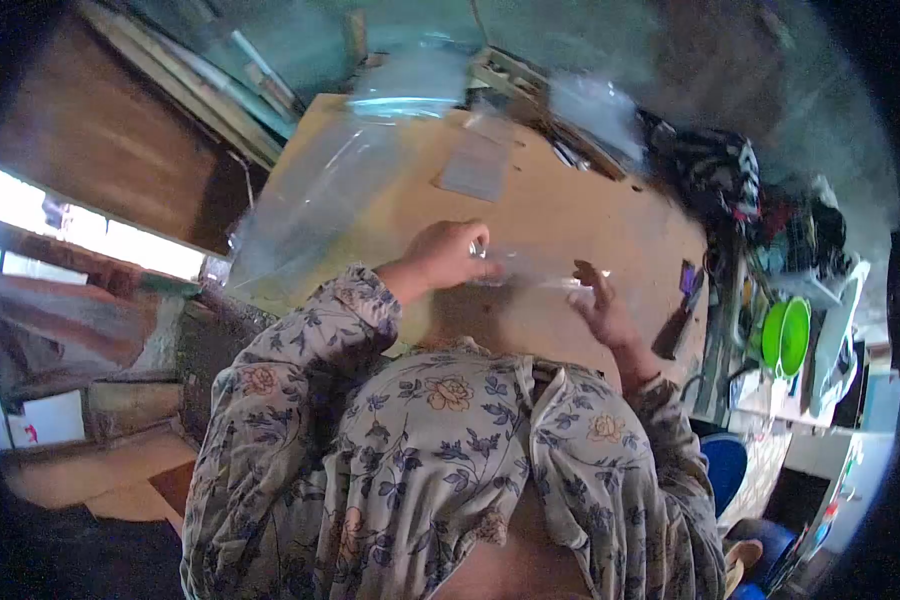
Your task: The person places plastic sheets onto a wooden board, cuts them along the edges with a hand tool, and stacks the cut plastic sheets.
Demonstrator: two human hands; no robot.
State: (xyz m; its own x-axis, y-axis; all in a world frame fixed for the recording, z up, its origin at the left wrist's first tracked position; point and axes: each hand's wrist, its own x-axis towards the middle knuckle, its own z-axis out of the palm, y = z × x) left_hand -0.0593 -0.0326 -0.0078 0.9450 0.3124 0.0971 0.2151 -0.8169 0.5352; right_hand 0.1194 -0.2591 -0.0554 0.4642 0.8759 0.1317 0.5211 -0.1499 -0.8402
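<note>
My left hand (pixel 448 256) is closed over the wooden work surface, its fingers curled on one end of a clear plastic sheet (pixel 535 268). The sheet spans the gap to my right hand (pixel 606 308), whose thumb and fingers are bent at the other end, seemingly pinching it. Blur and glare hide the sheet's exact edges. Farther back lies a flat clear plastic piece (pixel 475 158). A large transparent plastic sheet (pixel 315 195) covers the left part of the surface.
The wooden tabletop (pixel 580 222) reaches back to a stack of shiny plastic (pixel 410 82). A purple-handled tool (pixel 688 278) lies near the right edge, by a dark blade-like piece (pixel 676 335). Dark cloths (pixel 715 165) and a green basin (pixel 786 336) are at the right.
</note>
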